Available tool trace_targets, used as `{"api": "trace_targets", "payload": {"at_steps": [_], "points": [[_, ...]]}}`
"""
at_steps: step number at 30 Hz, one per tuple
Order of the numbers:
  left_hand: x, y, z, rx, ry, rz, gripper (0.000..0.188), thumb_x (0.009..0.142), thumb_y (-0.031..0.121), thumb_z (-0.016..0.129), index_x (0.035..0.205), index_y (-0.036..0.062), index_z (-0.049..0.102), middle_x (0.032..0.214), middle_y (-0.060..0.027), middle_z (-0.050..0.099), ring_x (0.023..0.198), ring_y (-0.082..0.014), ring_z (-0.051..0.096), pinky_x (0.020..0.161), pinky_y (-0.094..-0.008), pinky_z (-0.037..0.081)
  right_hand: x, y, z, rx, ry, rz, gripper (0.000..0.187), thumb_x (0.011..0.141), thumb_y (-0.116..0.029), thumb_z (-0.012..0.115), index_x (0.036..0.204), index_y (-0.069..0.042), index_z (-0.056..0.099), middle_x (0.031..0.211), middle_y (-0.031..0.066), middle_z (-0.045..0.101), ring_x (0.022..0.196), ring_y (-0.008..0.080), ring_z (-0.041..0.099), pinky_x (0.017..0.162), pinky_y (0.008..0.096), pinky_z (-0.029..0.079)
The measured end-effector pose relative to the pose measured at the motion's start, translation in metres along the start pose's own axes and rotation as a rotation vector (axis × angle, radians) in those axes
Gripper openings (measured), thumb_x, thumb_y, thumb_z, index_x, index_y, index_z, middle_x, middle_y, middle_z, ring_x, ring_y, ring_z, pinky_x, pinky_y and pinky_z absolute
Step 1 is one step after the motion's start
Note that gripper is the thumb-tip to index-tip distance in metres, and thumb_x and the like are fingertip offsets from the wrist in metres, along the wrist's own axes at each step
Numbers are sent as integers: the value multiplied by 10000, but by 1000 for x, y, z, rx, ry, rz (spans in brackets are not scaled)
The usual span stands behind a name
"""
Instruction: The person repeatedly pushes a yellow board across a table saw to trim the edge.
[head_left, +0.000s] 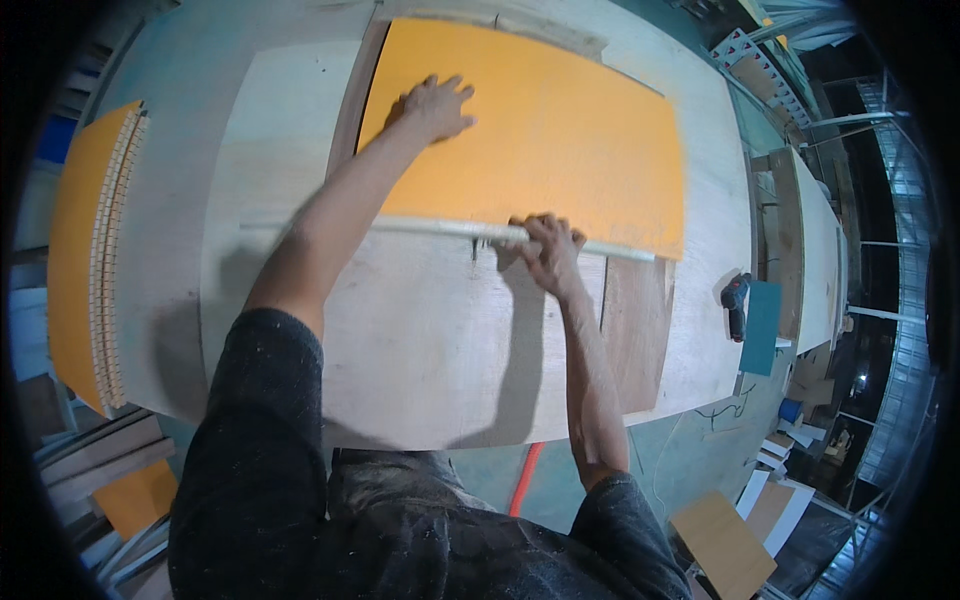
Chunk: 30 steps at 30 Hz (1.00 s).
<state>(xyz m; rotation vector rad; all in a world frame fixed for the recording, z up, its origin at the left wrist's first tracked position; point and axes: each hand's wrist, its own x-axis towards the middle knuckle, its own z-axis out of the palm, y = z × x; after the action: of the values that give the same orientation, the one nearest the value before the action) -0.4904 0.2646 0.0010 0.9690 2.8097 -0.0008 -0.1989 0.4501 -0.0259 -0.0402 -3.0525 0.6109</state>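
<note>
Head view, only one: orange panel point(540, 140) lies flat on brown boards point(637, 330) over a pale plywood worktop point(420, 350), in front of the person. Left hand point(436, 108) palm down near the panel's far left corner, fingers spread, gripping nothing; likely placed there so its weight stops the sheet sliding or lifting. Right hand point(552, 252) at the near edge, fingers bent over a pale strip point(440, 229) running along that edge and sticking out past it on the left. Looks like it steadies the strip against the panel; underside hidden, so cannot tell if it pinches strip alone or strip plus panel. Hands set wide apart, probably to hold both sides. Cordless drill point(737, 305) at the worktop's right, out of the way yet probably reachable. More orange panels point(85, 260) stacked left, apparently spares within reach.
</note>
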Motion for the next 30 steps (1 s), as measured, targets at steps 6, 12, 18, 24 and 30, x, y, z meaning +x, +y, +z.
{"api": "trace_targets", "payload": {"at_steps": [6,12,18,24,30], "points": [[-137,44,14,-39,-50,-9,725,1021,514,603,1629,180,393,1714,-114,323,1489,-474,399,1126,-575,492,-134,-57,-3,78,-81,51,423,969,-436,716,1352,-256,708,1253,56,629,1239,285,533,1080,557,273],[-280,98,31,4,-90,41,749,1024,506,599,1633,135,368,1701,-148,328,1454,-482,426,1057,-552,558,-283,-105,-2,111,-137,108,437,962,-453,710,1356,-266,705,1242,46,627,1237,274,533,1070,548,284],[-404,139,48,-11,-109,45,766,1011,497,614,1632,122,368,1705,-159,300,1444,-471,422,990,-516,617,-405,-143,7,98,-134,120,443,923,-446,761,1327,-264,739,1222,23,640,1198,252,545,1051,492,300],[-463,159,54,-84,-119,55,782,999,500,631,1643,145,364,1716,-140,299,1463,-461,410,1050,-572,546,-467,-161,10,90,-102,130,408,924,-449,763,1290,-269,758,1201,19,653,1190,248,555,1048,483,316],[-523,150,70,-278,-44,1,781,984,471,662,1639,147,385,1722,-160,304,1507,-419,384,1205,-594,359,-481,-149,-10,93,97,206,376,917,-481,775,1185,-218,786,1135,62,684,1153,296,606,1030,504,391]]}}
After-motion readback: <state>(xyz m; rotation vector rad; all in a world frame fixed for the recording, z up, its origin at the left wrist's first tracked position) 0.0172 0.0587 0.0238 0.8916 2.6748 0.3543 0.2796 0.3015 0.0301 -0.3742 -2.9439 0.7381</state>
